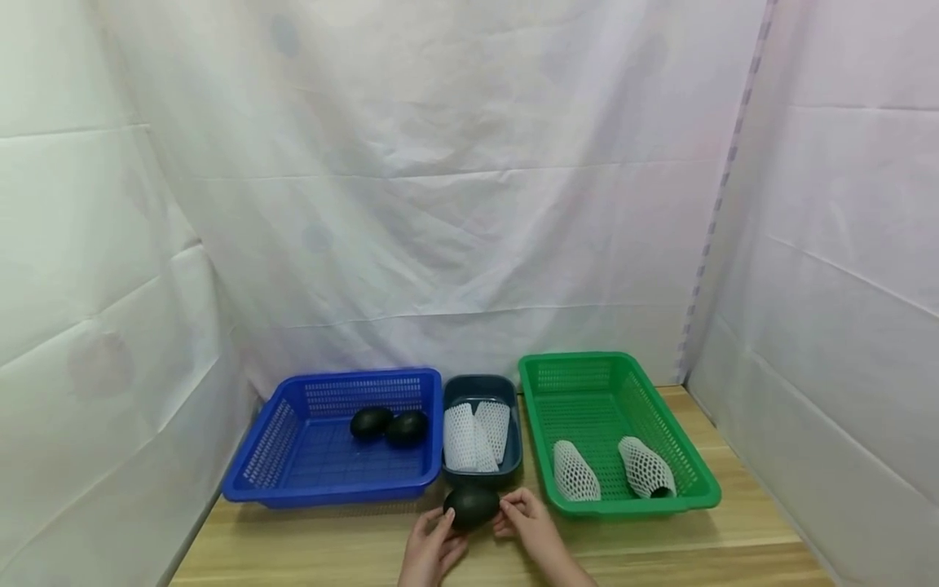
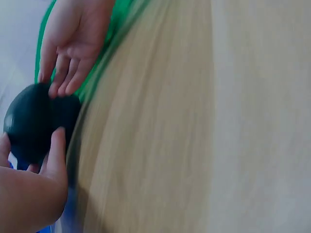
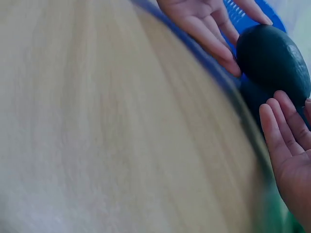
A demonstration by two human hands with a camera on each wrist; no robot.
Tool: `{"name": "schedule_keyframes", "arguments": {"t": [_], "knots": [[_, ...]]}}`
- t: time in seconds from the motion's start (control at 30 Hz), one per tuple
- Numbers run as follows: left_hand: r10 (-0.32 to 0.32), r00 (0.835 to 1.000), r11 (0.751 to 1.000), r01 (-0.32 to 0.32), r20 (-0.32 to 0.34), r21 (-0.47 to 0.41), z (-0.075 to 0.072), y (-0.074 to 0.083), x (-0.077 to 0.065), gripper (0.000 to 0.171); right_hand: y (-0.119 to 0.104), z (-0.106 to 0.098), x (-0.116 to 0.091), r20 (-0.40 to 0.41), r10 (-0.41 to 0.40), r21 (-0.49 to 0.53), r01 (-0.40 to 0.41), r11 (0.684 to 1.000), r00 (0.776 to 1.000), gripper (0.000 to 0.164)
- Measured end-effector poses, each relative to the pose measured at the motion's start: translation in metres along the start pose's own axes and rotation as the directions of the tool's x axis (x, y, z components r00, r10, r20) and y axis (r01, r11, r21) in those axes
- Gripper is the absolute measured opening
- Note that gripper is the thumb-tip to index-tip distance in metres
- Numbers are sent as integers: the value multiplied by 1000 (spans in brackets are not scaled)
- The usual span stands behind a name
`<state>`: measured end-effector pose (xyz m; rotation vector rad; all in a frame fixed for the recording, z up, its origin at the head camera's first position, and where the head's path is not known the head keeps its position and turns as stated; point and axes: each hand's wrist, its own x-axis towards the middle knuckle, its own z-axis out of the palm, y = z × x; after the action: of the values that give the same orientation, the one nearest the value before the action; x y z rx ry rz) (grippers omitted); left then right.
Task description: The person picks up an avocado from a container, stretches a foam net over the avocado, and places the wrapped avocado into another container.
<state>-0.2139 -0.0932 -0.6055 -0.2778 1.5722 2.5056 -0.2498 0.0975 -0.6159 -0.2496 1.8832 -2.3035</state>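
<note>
A dark green avocado (image 1: 472,507) is held up just in front of the small dark tray, its narrower end toward the right. My left hand (image 1: 431,545) grips its left end, thumb on the near side and fingers beneath, as the left wrist view also shows. At the other end my right hand (image 1: 530,526) pinches the tip between thumb and fingertips. In the right wrist view, the remaining right fingers (image 3: 273,114) extend beside the avocado (image 3: 272,63). White foam net sleeves (image 1: 460,438) lie flat in the dark tray (image 1: 449,391) behind it.
On the left, a blue basket (image 1: 330,493) holds two more avocados (image 1: 372,422). A green basket (image 1: 530,416) on the right contains two net-covered pieces (image 1: 575,473), one showing a dark end. White cloth (image 1: 440,244) hangs behind and at both sides of the wooden table (image 1: 330,546).
</note>
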Motion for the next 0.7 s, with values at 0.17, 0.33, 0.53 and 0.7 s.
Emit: {"name": "schedule_keyframes", "arguments": {"t": [0.17, 0.33, 0.53, 0.7], "knots": [[-53, 998, 996, 51, 23, 67, -6, 1, 7, 69, 9, -3, 4, -17, -21, -84, 20, 996, 1000, 23], [-81, 996, 993, 78, 38, 85, -9, 0, 9, 67, 13, -6, 1, -46, -2, -120, -3, 993, 999, 21], [-79, 997, 987, 78, 8, 138, -7, -1, 7, 67, 11, -7, 1, -54, 8, -112, -14, 994, 999, 18], [-55, 998, 987, 56, -11, 150, -4, 0, 10, 72, 14, -8, 7, -55, 3, -139, -11, 990, 998, 17]]}}
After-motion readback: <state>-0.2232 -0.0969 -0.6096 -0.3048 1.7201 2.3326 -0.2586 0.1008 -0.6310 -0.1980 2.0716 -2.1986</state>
